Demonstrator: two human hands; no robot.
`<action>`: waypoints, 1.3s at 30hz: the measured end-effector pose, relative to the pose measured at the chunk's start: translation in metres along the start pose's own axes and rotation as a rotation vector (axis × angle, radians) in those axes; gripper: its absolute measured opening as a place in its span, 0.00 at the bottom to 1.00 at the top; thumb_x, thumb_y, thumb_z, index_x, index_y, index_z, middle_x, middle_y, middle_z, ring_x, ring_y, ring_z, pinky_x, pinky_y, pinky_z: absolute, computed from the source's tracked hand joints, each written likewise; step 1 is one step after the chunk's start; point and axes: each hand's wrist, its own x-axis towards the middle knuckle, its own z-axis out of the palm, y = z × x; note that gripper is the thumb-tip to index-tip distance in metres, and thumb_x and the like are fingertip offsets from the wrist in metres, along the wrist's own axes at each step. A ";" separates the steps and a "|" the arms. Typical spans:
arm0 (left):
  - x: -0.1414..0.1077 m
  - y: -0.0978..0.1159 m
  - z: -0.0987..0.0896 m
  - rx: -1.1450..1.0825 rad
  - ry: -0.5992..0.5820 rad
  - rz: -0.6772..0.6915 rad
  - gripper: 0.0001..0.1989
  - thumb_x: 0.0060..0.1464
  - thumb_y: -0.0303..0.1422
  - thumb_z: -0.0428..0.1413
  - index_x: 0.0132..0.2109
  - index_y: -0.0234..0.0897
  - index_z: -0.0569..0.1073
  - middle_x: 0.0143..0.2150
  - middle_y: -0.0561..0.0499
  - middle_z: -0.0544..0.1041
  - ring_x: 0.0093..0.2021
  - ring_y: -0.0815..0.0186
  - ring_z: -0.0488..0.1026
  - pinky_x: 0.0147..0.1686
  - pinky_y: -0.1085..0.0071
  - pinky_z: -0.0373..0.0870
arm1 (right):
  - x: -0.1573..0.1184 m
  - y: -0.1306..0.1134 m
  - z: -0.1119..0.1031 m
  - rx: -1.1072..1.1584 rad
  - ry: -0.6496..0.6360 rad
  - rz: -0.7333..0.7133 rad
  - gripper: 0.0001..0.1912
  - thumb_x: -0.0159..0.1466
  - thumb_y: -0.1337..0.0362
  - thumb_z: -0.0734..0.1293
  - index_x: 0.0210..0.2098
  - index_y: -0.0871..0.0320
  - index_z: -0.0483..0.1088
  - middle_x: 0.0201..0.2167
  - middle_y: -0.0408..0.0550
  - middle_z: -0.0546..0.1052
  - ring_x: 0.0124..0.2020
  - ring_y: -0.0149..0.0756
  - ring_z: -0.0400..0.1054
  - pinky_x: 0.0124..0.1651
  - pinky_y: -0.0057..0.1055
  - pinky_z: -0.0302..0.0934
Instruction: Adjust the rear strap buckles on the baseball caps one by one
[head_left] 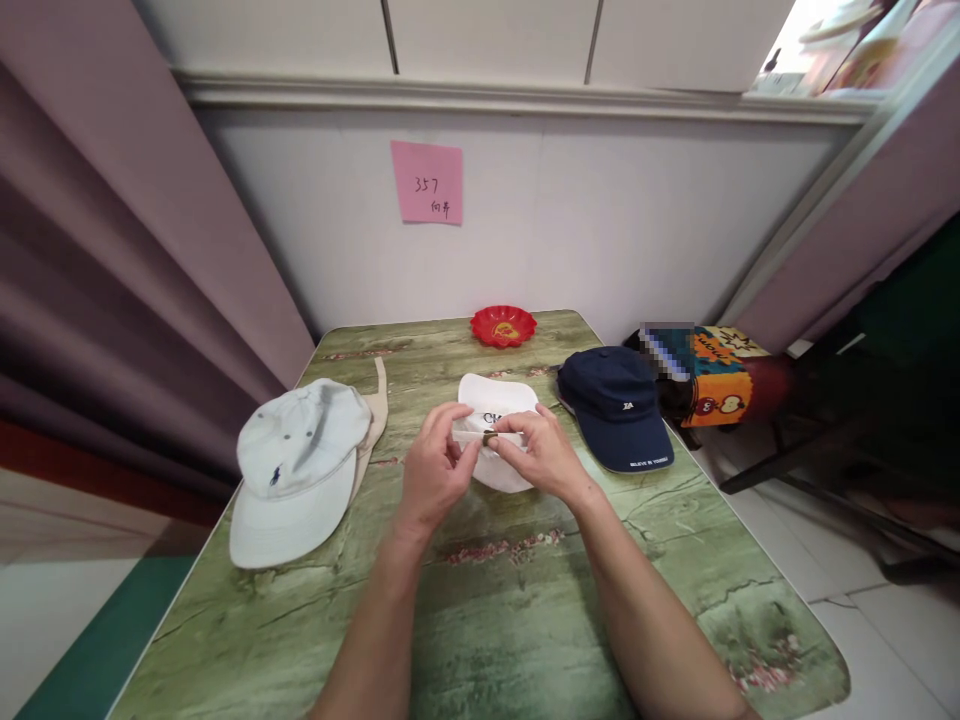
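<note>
A white cap (pixel 499 390) with dark letters lies in the middle of the table, its brim pointing away from me. Its strap (pixel 466 437) is stretched level between my hands, with a small dark buckle (pixel 490 438) at the centre. My left hand (pixel 442 455) pinches the strap left of the buckle. On the other side, my right hand (pixel 544 450) has its thumb and fingers closed on the strap close by the buckle. Part of the cap is hidden behind both hands.
A pale blue cap (pixel 300 450) sits at the left, over a beige piece with a strap (pixel 381 385). To the right is a navy cap (pixel 615 400). A red scalloped dish (pixel 503 327) stands at the table's back edge, below a pink note (pixel 427 182) on the wall.
</note>
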 end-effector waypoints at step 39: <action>0.004 -0.010 -0.017 0.092 -0.151 0.125 0.10 0.53 0.34 0.62 0.42 0.39 0.74 0.42 0.49 0.74 0.41 0.63 0.74 0.34 0.72 0.74 | 0.004 0.007 -0.002 0.168 0.053 -0.007 0.09 0.62 0.56 0.69 0.35 0.53 0.79 0.34 0.43 0.82 0.36 0.39 0.73 0.58 0.43 0.52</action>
